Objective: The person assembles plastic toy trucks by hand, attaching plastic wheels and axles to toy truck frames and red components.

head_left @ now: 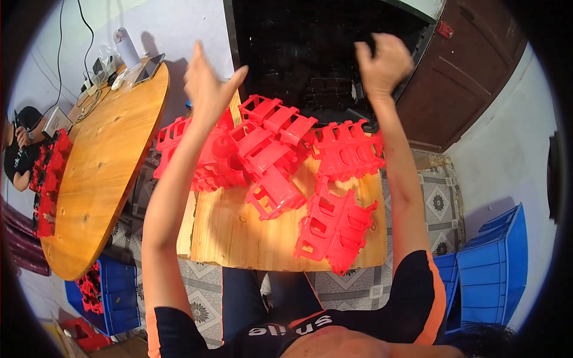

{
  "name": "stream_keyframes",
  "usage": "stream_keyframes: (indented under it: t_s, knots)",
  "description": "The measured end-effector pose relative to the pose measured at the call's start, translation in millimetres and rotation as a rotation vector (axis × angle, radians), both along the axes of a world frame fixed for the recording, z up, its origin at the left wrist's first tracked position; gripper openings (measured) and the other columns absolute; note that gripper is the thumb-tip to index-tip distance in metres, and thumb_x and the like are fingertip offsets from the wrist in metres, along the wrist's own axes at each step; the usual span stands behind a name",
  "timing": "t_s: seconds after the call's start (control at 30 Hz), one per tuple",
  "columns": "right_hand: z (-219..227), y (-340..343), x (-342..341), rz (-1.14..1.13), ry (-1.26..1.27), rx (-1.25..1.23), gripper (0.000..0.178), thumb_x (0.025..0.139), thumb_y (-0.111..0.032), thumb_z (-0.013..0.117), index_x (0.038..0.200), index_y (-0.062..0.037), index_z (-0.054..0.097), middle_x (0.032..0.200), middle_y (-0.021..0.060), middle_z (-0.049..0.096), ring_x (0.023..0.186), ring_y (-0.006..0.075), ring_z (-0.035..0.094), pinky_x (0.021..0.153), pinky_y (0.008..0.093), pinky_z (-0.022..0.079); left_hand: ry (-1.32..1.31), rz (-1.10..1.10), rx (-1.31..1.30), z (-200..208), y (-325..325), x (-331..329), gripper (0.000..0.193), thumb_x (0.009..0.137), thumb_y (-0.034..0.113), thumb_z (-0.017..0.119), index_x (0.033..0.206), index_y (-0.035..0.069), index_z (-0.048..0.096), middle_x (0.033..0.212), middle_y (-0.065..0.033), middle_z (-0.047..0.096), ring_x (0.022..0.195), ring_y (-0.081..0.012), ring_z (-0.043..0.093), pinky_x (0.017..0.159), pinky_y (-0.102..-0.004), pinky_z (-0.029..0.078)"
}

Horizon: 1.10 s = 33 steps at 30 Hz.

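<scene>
Both my arms reach up and forward over a small wooden table (233, 238) bearing several red moulded plastic parts with rectangular openings. My left hand (206, 86) is raised beyond the left pile, its fingers stretched and thumb spread, with nothing in it. To the right, my right hand (385, 62) is lifted in front of the black panel, thumb apart from loosely bent fingers, and no object shows in it. Below and between them lie a red part (277, 194) mid-table, another red part (337, 227) near the front edge, and a red part (349, 149) at right. My left forearm covers some of the left pile.
A large black panel (310, 53) stands behind the table, beside a brown door (471, 65). At left, a rounded wooden table (113, 143) carries a tablet, cables and more red parts; a person (27, 143) sits beyond it. Blue crates (492, 268) stand at right; another blue crate (119, 298) is lower left.
</scene>
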State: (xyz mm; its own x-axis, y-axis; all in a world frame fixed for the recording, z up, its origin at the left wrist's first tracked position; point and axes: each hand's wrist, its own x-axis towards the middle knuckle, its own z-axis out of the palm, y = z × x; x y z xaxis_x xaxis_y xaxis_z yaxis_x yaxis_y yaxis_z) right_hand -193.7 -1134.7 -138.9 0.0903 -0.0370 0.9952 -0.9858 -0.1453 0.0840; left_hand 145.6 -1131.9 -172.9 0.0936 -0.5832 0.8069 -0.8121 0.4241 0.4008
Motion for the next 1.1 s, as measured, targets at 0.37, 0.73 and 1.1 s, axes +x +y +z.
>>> stream_keyframes:
  t_s: [0.37, 0.73, 1.1]
  knots:
    - [-111.4, -37.3, -106.1, 0.754, -1.229, 0.149, 0.031, 0.087, -0.014, 0.072, 0.111, 0.005, 0.065, 0.107, 0.0062, 0.067, 0.097, 0.0156, 0.061, 0.089, 0.0283, 0.046, 0.336, -0.435, 0.334, -17.7, -142.2, -16.0, 0.042, 0.073, 0.004, 0.07, 0.113, 0.003, 0.058, 0.092, -0.0166, 0.069, 0.087, -0.0277, 0.068, 0.079, -0.0371, 0.052]
    - [-111.0, -63.9, -136.3, 0.563, -1.085, 0.043, 0.021, 0.085, -0.009, 0.072, 0.1, 0.0041, 0.067, 0.088, 0.0035, 0.068, 0.076, 0.0134, 0.061, 0.073, 0.0285, 0.05, 0.22, -0.354, 0.455, 14.3, -110.2, -26.9, 0.047, 0.072, 0.001, 0.062, 0.119, 0.001, 0.054, 0.091, -0.0207, 0.064, 0.083, -0.0293, 0.065, 0.077, -0.041, 0.052]
    - [-110.9, -50.8, -114.1, 0.754, -1.145, -0.018, 0.017, 0.083, -0.007, 0.073, 0.096, 0.0036, 0.069, 0.09, 0.0052, 0.069, 0.08, 0.012, 0.06, 0.075, 0.0271, 0.048, 0.287, -0.739, 0.341, 2.0, -158.2, -12.1, 0.052, 0.065, -0.009, 0.062, 0.115, -0.002, 0.053, 0.086, -0.0106, 0.064, 0.076, -0.0223, 0.063, 0.064, -0.0344, 0.053]
